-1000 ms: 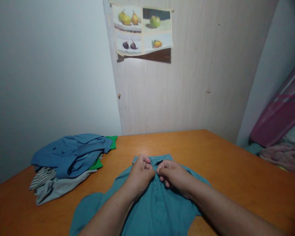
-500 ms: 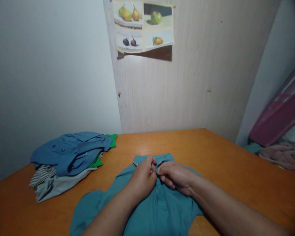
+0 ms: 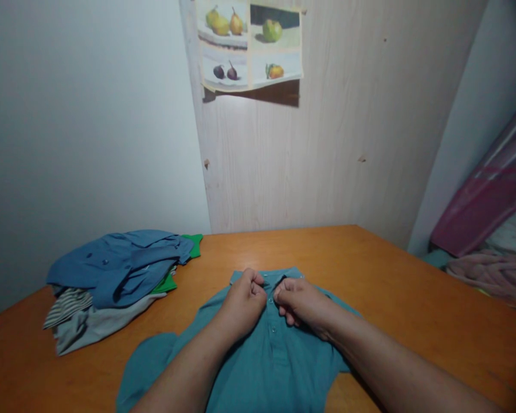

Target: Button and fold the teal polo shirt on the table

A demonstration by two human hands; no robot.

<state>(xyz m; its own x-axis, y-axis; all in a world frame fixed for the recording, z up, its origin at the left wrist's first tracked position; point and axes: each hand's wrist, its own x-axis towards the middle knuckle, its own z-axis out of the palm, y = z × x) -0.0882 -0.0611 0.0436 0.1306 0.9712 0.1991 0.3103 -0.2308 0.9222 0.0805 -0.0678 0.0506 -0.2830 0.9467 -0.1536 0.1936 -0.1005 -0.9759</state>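
A teal polo shirt [image 3: 275, 367] lies flat, front up, on the orange wooden table [image 3: 391, 298], collar away from me. My left hand [image 3: 245, 301] is curled closed and pinches the left side of the button placket just below the collar. My right hand [image 3: 301, 301] is closed too, pinching the right side of the placket. The two hands almost touch at the top button. Small buttons show on the placket between and below them.
A pile of clothes [image 3: 112, 275] sits at the table's left: a blue shirt on top, green, striped and grey pieces beneath. A fruit picture [image 3: 251, 46] hangs on the wooden panel behind. Pink and maroon bedding [image 3: 490, 229] lies beyond the table's right edge.
Both hands stay pinched at the collar placket; they drew together half a second ago and have parted slightly now. The view has shifted a little to the right.
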